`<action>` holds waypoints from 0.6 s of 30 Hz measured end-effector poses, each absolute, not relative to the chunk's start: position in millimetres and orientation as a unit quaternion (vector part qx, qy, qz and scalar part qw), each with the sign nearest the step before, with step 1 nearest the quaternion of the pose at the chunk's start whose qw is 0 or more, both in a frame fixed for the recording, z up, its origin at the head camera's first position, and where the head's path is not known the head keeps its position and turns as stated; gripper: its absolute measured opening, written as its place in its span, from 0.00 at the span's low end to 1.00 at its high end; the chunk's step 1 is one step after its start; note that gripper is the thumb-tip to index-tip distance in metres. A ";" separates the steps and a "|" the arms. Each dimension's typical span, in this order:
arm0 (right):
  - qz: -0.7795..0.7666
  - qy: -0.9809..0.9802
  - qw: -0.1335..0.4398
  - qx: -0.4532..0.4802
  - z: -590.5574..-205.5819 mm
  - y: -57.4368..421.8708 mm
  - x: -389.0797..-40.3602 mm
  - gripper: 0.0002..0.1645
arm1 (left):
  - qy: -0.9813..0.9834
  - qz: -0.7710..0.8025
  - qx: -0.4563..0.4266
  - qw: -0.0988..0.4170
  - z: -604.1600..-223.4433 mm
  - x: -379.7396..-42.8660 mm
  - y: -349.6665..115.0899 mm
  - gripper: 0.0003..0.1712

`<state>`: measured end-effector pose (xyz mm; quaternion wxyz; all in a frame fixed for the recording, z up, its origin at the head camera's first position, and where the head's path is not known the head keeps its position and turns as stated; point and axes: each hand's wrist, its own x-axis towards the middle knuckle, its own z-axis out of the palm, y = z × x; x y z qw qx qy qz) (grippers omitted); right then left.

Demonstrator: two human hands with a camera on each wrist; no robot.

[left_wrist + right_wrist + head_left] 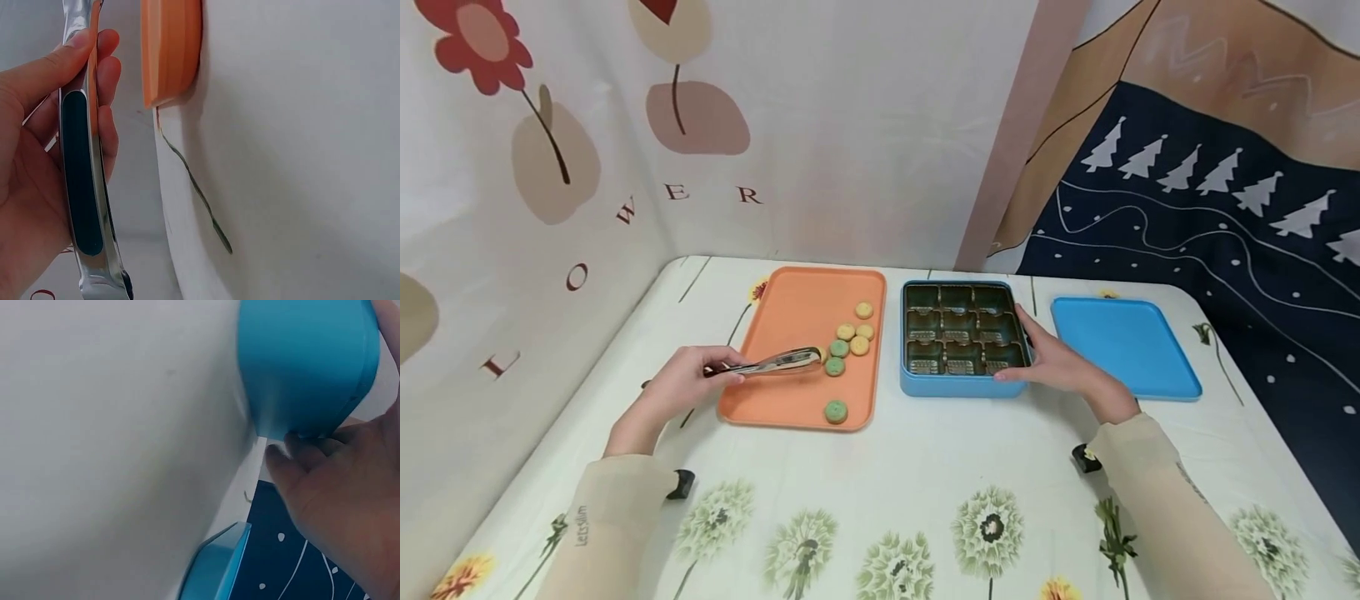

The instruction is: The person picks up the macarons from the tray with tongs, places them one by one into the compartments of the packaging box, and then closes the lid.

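Observation:
My left hand [696,375] holds metal tongs [767,364] over the orange tray [775,308]; the left wrist view shows thumb and fingers around the handle [81,175]. The tongs' tips are at a yellow cookie [822,355], mostly hidden; whether they grip it I cannot tell. Several other yellow cookies [860,344] and three green ones [836,411] lie on the tray's right half. My right hand [1060,358] grips the right side of a blue box [955,386], thumb at the front corner, fingers along the side. Inside sits a brown divided insert [958,325], its compartments bare.
To the right of the box lies a blue lid-like tray [1123,350]. A white cloth with printed flowers [850,492] covers the table. Patterned curtains [850,167] hang along the back and sides.

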<state>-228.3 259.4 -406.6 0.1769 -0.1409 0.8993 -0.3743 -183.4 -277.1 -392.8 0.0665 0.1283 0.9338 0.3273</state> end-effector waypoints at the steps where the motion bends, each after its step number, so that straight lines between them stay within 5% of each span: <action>1: -0.369 0.902 0.171 -0.143 -406.8 260.3 -227.8 0.74 | 0.934 0.327 0.127 0.064 -392.5 -183.3 -276.3 0.09; 18: -0.346 0.916 0.121 -0.164 -398.7 262.0 -208.6 0.66 | 0.942 0.306 0.134 0.021 -377.2 -183.5 -256.1 0.07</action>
